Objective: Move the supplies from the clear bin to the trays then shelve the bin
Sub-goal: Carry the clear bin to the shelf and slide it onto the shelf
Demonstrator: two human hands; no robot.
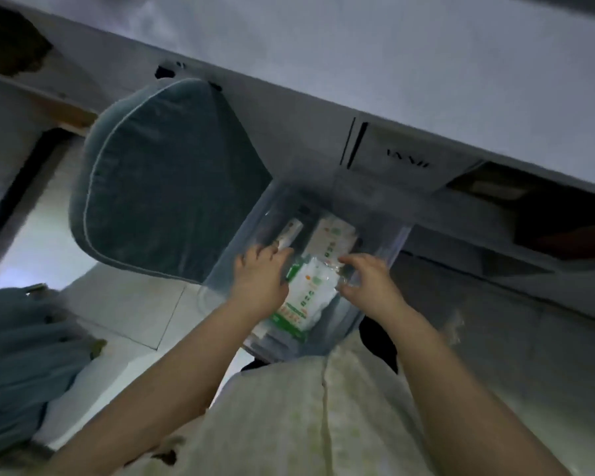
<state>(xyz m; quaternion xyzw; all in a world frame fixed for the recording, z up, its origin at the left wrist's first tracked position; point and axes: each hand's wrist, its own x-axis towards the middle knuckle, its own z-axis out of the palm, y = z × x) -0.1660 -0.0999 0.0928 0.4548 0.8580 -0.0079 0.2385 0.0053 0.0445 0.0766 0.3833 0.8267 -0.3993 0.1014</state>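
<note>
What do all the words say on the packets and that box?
White and green packet in the clear bin: green print, too blurred to read.
Second packet behind it: too blurred to read.
Dark lettering on the white box: blurred, unreadable.

clear bin (390, 245) open above, cushion (158, 187) crowding its left

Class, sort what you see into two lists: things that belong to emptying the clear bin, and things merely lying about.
Belongs to the job:
clear bin
green-and-white packet
second packet
small box
left hand
right hand

Just lying about:
teal cushion
teal fabric
grey cabinet
</note>
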